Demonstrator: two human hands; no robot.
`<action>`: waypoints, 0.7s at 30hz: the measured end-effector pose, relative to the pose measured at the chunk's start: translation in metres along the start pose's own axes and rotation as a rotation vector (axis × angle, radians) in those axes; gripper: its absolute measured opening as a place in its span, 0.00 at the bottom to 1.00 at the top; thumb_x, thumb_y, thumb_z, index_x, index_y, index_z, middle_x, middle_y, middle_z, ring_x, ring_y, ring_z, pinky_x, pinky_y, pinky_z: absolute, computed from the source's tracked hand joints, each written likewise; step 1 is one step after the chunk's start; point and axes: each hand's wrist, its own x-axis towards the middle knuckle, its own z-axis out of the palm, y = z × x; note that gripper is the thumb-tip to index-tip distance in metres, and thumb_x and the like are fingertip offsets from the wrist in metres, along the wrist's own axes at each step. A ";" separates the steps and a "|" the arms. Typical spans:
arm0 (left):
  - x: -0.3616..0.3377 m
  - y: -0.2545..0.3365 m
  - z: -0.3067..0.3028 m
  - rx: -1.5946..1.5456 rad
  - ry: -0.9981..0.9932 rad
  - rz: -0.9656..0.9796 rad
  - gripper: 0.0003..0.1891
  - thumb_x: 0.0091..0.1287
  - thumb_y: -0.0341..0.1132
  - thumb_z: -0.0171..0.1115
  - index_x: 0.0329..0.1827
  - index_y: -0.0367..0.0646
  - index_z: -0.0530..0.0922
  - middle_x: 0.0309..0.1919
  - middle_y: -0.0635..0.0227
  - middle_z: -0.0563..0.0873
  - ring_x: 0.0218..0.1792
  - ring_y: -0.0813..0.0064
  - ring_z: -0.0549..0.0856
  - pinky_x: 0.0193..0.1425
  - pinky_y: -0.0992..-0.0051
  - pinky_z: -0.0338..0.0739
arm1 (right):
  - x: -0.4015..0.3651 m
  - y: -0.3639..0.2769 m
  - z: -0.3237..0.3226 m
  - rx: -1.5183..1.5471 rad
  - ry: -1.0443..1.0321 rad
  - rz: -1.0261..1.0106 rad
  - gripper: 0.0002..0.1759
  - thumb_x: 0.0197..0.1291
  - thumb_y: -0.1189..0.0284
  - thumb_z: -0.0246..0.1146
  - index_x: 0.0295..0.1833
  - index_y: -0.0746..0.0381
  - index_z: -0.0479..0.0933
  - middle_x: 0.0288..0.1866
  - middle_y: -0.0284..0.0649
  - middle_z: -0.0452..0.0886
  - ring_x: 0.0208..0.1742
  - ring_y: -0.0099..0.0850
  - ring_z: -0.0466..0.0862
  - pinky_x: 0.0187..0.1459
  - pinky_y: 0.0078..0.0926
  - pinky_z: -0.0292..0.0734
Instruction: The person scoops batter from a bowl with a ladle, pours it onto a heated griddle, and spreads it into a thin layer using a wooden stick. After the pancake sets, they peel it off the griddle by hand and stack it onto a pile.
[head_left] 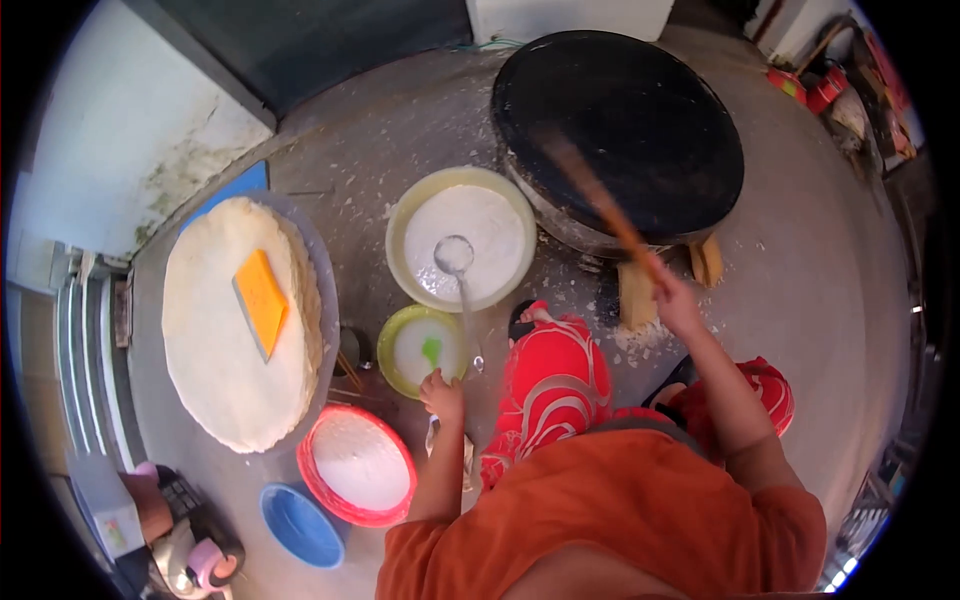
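My right hand [678, 305] is closed round the handle of a long wooden spreader [605, 205]. Its far end, smeared by motion, is over the round black griddle [640, 120]. At the near edge of a small green bowl [383, 372] of white liquid, my left hand [441, 396] has its fingers closed on a small bright green utensil [431, 349], whose exact kind I cannot make out. A larger pale bowl [397, 240] of white batter stands behind, with a metal ladle [454, 256] resting in it.
On the left stands a tall stack of pale flatbreads [225, 350] with an orange scraper [262, 300] on top. A red basin [408, 490] of white powder and a blue basin [300, 525] are nearer me. Wood blocks [637, 297] lie beside the griddle.
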 end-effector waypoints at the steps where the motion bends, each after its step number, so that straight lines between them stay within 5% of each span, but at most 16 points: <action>1: -0.002 -0.003 0.005 0.002 0.007 -0.026 0.22 0.52 0.37 0.57 0.53 0.47 0.70 0.51 0.61 0.71 0.54 0.57 0.67 0.53 0.57 0.65 | 0.004 -0.033 -0.001 0.023 -0.224 -0.086 0.29 0.54 0.78 0.52 0.61 0.42 0.64 0.28 0.44 0.76 0.26 0.35 0.77 0.33 0.27 0.72; 6: -0.006 -0.019 0.028 0.169 -0.259 -0.274 0.32 0.50 0.40 0.62 0.60 0.50 0.61 0.61 0.58 0.55 0.56 0.51 0.65 0.55 0.55 0.66 | 0.039 -0.150 -0.002 -0.171 -0.528 -0.336 0.23 0.51 0.72 0.56 0.56 0.45 0.70 0.29 0.45 0.78 0.32 0.39 0.79 0.35 0.30 0.73; 10: -0.001 -0.043 0.038 0.107 -0.290 -0.286 0.32 0.52 0.38 0.60 0.60 0.46 0.59 0.57 0.55 0.63 0.50 0.50 0.71 0.52 0.59 0.71 | 0.053 -0.217 0.017 -0.543 -0.719 -0.638 0.15 0.48 0.67 0.59 0.44 0.49 0.78 0.31 0.42 0.80 0.33 0.39 0.80 0.36 0.35 0.74; 12: 0.004 -0.059 0.044 0.085 -0.317 -0.065 0.22 0.55 0.35 0.55 0.53 0.38 0.66 0.45 0.52 0.76 0.40 0.53 0.78 0.45 0.63 0.74 | 0.055 -0.230 0.047 -0.576 -0.720 -0.713 0.11 0.46 0.69 0.59 0.38 0.53 0.79 0.30 0.41 0.80 0.34 0.39 0.80 0.35 0.34 0.74; 13: 0.002 -0.059 0.041 0.080 -0.316 -0.081 0.22 0.55 0.35 0.55 0.53 0.38 0.66 0.45 0.52 0.76 0.40 0.53 0.78 0.45 0.63 0.74 | 0.057 -0.239 0.061 -0.683 -0.777 -0.739 0.10 0.44 0.70 0.59 0.35 0.55 0.80 0.30 0.41 0.80 0.34 0.39 0.80 0.35 0.33 0.75; 15: -0.001 -0.036 0.005 -0.270 -0.147 -0.215 0.13 0.59 0.35 0.51 0.41 0.35 0.74 0.29 0.51 0.80 0.33 0.56 0.80 0.40 0.65 0.73 | 0.061 -0.243 0.084 -0.794 -0.832 -0.775 0.09 0.43 0.72 0.59 0.33 0.56 0.80 0.30 0.42 0.80 0.34 0.39 0.81 0.35 0.32 0.75; 19: -0.023 -0.046 0.008 -0.638 -0.097 -0.370 0.14 0.61 0.37 0.49 0.32 0.32 0.76 0.24 0.48 0.79 0.30 0.54 0.80 0.36 0.64 0.71 | 0.068 -0.214 0.147 -0.651 -0.903 -0.628 0.11 0.38 0.74 0.58 0.32 0.59 0.80 0.30 0.42 0.80 0.34 0.37 0.81 0.34 0.31 0.75; 21: -0.045 -0.040 0.002 -0.511 -0.078 -0.175 0.15 0.62 0.39 0.50 0.33 0.32 0.75 0.23 0.46 0.78 0.29 0.50 0.79 0.34 0.64 0.70 | 0.072 -0.207 0.155 -0.586 -0.918 -0.554 0.13 0.37 0.74 0.58 0.33 0.58 0.80 0.31 0.42 0.81 0.35 0.36 0.81 0.35 0.31 0.75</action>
